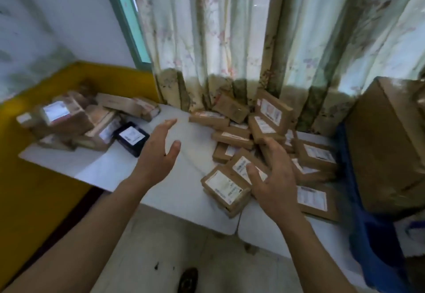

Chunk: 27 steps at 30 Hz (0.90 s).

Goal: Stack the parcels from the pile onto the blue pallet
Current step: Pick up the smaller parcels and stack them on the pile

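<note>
A loose pile of small brown cardboard parcels (271, 131) with white labels covers the right half of a white table (174, 191). My right hand (273, 177) hovers over the pile's near side with fingers spread, its thumb lying over the label of one tilted parcel (241, 166). My left hand (161, 150) is open above the bare middle of the table and holds nothing. A blue plastic pallet (368, 242) shows at the right edge, with a big brown box (386, 150) standing on it.
A second heap of brown parcels (76, 120) and one black box (132, 137) lie at the table's far left corner. A flowered curtain (253, 39) hangs behind the table. A yellow wall band (27, 177) is on the left. Tiled floor lies below.
</note>
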Motion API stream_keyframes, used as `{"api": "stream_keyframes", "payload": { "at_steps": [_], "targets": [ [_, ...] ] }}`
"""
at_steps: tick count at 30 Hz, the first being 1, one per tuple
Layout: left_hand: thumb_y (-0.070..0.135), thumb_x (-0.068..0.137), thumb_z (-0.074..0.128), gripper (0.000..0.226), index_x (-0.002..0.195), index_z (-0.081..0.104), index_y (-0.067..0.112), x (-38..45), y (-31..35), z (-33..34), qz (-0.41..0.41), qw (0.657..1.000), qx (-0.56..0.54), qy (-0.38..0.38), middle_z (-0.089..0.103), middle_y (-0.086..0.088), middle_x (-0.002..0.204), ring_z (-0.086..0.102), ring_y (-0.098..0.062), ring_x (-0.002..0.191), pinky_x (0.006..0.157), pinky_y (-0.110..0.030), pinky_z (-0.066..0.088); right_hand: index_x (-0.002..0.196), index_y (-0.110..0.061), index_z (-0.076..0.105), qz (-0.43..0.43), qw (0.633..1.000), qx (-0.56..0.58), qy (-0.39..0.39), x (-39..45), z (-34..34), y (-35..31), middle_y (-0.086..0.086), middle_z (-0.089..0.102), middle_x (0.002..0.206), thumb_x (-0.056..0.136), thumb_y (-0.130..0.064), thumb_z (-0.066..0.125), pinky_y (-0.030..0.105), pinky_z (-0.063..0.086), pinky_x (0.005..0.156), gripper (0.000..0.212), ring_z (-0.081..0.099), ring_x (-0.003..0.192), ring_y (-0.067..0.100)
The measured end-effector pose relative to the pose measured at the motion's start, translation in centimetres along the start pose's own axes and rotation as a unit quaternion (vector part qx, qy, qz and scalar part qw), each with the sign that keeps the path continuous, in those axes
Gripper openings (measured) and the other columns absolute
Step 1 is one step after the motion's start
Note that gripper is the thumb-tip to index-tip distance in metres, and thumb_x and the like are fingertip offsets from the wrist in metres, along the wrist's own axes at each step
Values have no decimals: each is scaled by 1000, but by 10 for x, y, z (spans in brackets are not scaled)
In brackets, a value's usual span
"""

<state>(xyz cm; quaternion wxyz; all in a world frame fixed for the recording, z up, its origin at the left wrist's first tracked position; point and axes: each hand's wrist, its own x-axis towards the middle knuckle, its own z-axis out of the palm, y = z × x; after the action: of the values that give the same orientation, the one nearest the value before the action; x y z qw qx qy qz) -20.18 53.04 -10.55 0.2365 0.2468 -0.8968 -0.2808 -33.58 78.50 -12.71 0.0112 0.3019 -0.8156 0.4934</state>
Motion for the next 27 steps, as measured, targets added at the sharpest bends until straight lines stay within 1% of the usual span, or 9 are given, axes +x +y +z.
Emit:
{"api": "stream_keyframes", "payload": {
  "at_steps": [5, 9, 11, 13, 14, 18, 20, 23, 27],
  "targets": [
    [23, 103, 55, 55, 155, 35, 22, -32, -99, -83, -68, 995, 29, 62, 41, -2, 159, 40, -20, 143, 109, -29, 33, 154, -25, 37, -73, 992, -3, -99, -1, 107, -64, 0, 38, 160, 94, -43, 60, 45, 32, 121, 66, 31, 150, 20],
    [27, 103, 55, 56, 155, 35, 19, -47, -173, -147, -112, 988, 30, 97, 41, -5, 158, 41, -23, 141, 108, -31, 31, 159, -29, 28, -97, 981, -27, -166, 5, 197, -118, -7, 28, 166, 99, -45, 61, 32, 19, 122, 71, 19, 154, 13],
    [35, 101, 51, 57, 154, 37, 19, -47, -214, -187, -133, 984, 19, 115, 43, -5, 157, 41, -22, 142, 109, -32, 31, 160, -28, 27, -106, 977, -21, -186, 4, 252, -153, -8, 27, 166, 98, -43, 63, 27, 20, 123, 73, 20, 153, 11],
    [39, 98, 49, 59, 153, 39, 21, -47, -257, -226, -159, 977, 6, 140, 43, -3, 157, 40, -20, 143, 110, -33, 32, 160, -28, 26, -102, 974, -2, -202, 1, 308, -189, -9, 27, 166, 98, -41, 63, 14, 16, 118, 73, 23, 152, 8],
    [41, 96, 49, 61, 153, 39, 22, -48, -276, -243, -175, 972, -4, 155, 44, -2, 157, 40, -19, 143, 111, -34, 33, 159, -29, 26, -99, 972, 9, -214, 1, 334, -205, -9, 27, 165, 98, -41, 64, 14, 17, 117, 73, 24, 151, 8],
    [46, 91, 47, 64, 152, 42, 26, -49, -335, -288, -206, 961, -40, 180, 43, 6, 155, 38, -9, 141, 111, -33, 33, 158, -33, 28, -76, 964, 39, -250, 8, 412, -252, -8, 28, 165, 98, -40, 65, 40, 34, 122, 71, 29, 150, 13],
    [47, 92, 48, 62, 150, 43, 28, -41, -363, -298, -217, 956, -63, 185, 44, 12, 152, 38, -4, 138, 109, -33, 34, 157, -33, 29, -62, 964, 41, -257, 19, 444, -262, -8, 29, 165, 98, -38, 66, 44, 36, 121, 70, 31, 150, 15],
    [47, 92, 49, 60, 149, 44, 29, -21, -401, -300, -237, 947, -100, 193, 45, 9, 153, 40, -6, 138, 106, -33, 36, 155, -31, 34, -49, 964, 31, -258, 41, 487, -265, -8, 33, 163, 97, -36, 67, 36, 32, 121, 67, 33, 148, 14],
    [45, 92, 51, 60, 149, 44, 28, 22, -451, -289, -264, 934, -165, 174, 46, 5, 154, 42, -9, 140, 112, -35, 39, 152, -27, 38, -20, 965, 29, -260, 81, 540, -261, -5, 42, 155, 97, -34, 67, 26, 34, 109, 62, 39, 136, 6]
  ]
}}
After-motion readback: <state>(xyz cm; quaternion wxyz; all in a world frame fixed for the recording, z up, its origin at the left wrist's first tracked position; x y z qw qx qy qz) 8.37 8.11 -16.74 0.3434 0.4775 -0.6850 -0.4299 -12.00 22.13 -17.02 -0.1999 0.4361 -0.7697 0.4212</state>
